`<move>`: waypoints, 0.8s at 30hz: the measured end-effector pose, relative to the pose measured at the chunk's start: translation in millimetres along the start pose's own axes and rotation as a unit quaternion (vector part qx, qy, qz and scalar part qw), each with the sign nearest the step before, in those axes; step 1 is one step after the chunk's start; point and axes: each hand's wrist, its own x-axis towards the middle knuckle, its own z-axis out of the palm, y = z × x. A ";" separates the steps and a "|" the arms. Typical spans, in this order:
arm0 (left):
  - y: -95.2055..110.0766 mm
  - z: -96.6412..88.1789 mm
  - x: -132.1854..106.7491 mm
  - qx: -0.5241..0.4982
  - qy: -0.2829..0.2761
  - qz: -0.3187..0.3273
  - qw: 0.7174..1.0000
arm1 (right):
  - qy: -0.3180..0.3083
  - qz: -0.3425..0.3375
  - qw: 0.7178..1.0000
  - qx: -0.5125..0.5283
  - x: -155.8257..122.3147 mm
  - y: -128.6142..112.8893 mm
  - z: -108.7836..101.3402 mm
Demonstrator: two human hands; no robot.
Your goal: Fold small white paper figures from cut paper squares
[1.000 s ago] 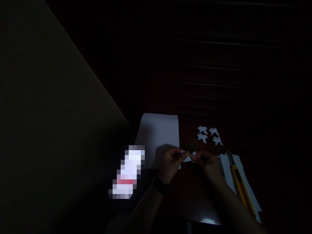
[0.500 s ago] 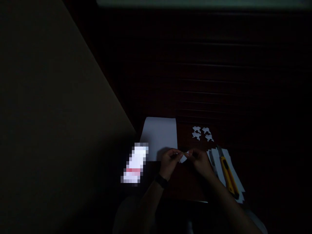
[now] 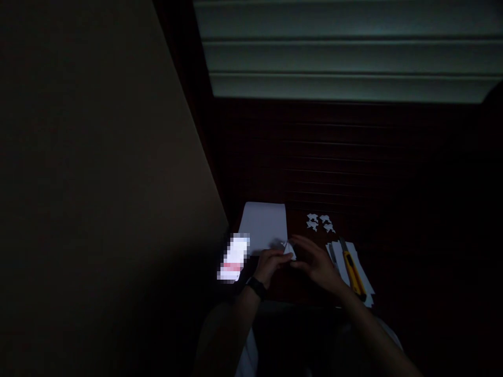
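Observation:
A small piece of white folded paper (image 3: 290, 250) with a pointed top is pinched between the thumb and fingers of my left hand (image 3: 271, 263), which has a dark band (image 3: 257, 287) at the wrist. My right hand (image 3: 317, 263) is beside the paper's right edge, thumb and fingers spread apart around it. Its fingertips are close to the top of the paper; in the dim light I cannot tell whether they touch. Several small folded paper figures (image 3: 320, 222) sit in a cluster beyond my right hand.
A large white sheet (image 3: 265, 225) lies behind my left hand. At left a lit phone (image 3: 234, 258) shows a blurred screen. A yellow utility knife (image 3: 354, 276) rests on a stack of paper (image 3: 363, 269) at right. A wall (image 3: 157, 183) rises at left, a slatted panel (image 3: 334, 63) behind.
My right hand has gone from pinching the paper to fingers spread beside it. The paper now shows as an upright pointed shape in my left hand. The view has tilted upward.

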 end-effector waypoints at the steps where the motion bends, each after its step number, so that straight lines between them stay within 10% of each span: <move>1: 3.0 1.4 -6.2 -0.010 -0.004 0.003 1.000 | -0.002 -0.013 1.000 -0.004 -5.6 -4.6 0.2; 24: 43.4 14.0 -64.2 0.116 0.009 0.167 0.979 | 0.107 0.059 0.974 0.189 -36.8 -41.1 6.7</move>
